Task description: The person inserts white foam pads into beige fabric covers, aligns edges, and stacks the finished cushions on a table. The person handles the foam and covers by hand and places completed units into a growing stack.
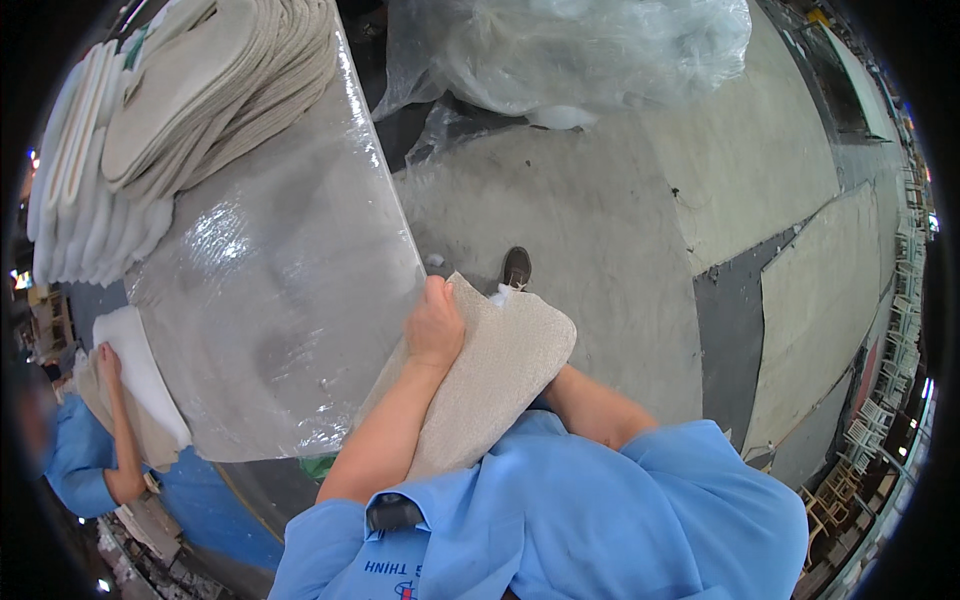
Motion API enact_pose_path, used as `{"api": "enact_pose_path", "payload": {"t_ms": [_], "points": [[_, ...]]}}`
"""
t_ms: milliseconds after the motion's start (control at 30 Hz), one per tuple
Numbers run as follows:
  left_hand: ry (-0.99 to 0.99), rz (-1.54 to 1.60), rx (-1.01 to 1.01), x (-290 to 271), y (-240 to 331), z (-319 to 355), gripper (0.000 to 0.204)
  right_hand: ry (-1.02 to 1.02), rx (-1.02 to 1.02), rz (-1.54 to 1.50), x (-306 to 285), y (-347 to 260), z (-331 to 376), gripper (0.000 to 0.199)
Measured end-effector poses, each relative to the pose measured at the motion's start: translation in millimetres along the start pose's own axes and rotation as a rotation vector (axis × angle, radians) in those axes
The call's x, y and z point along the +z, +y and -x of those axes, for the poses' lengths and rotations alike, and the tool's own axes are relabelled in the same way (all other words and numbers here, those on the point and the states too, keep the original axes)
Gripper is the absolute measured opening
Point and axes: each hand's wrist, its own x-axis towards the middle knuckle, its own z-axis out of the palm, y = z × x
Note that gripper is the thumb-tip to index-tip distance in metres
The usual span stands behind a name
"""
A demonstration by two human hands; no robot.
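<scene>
A beige woven fabric cushion cover [490,370] hangs in front of my body, slanting up from my shirt toward the table's edge. My left hand [437,322] is closed on its upper left corner, fingers pinching the cloth. A tuft of white filling [501,296] shows at the opening along its top edge. My right forearm [600,408] passes behind the cover from the right; the right hand itself is hidden by the fabric.
A plastic-wrapped table [290,290] stands to my left, holding stacked beige covers [200,100] and white pads [90,200]. At far left a co-worker's hand [108,362] holds a white pad and beige fabric. Clear plastic bags [570,50] lie ahead; board sheets [830,310] cover the floor at right.
</scene>
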Motion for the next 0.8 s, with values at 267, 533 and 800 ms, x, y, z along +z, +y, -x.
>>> {"api": "enact_pose_path", "payload": {"t_ms": [267,533,800], "points": [[-0.220,-0.013,-0.020,-35,-14,7,0.030,-0.050,0.052,0.027,6,3,1,0.049],[-0.130,-0.116,-0.030,-48,-66,56,0.025,-0.017,0.058,0.072,13,6,5,0.052],[-0.193,0.003,0.037,-78,-88,83,0.032,0.020,0.027,0.097,6,7,3,0.056]]}}
